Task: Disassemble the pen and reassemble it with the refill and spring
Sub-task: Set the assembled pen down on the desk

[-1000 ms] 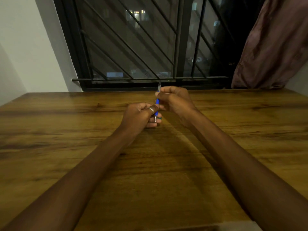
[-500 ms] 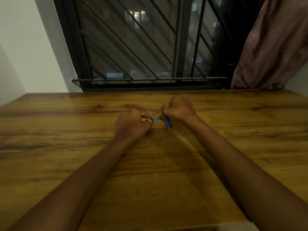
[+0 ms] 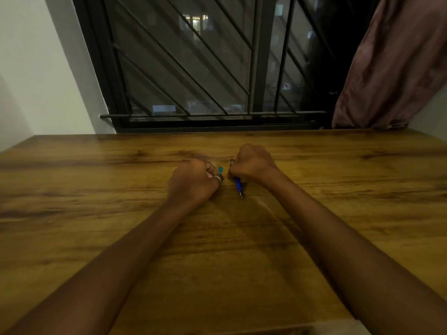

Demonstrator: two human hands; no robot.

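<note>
My right hand [image 3: 254, 163] grips a blue pen [image 3: 237, 183] in a fist low over the wooden table [image 3: 96, 189]. The pen's metal tip points toward me and its grey upper end shows above the fist. My left hand [image 3: 193, 182] is curled beside it, a ring on one finger, and holds a small teal pen part [image 3: 220, 169] that sticks out past the knuckles. A small gap lies between the two hands. Most of the teal part and the pen's middle are hidden inside the fingers. No spring or refill is visible.
The table runs to a barred dark window [image 3: 193, 68] at the back. A brownish curtain [image 3: 387, 68] hangs at the back right. A white wall [image 3: 36, 68] stands at the left.
Both hands have come down from above the table to just over its surface and drawn apart. The teal part has come away from the blue pen and sits in my left hand.
</note>
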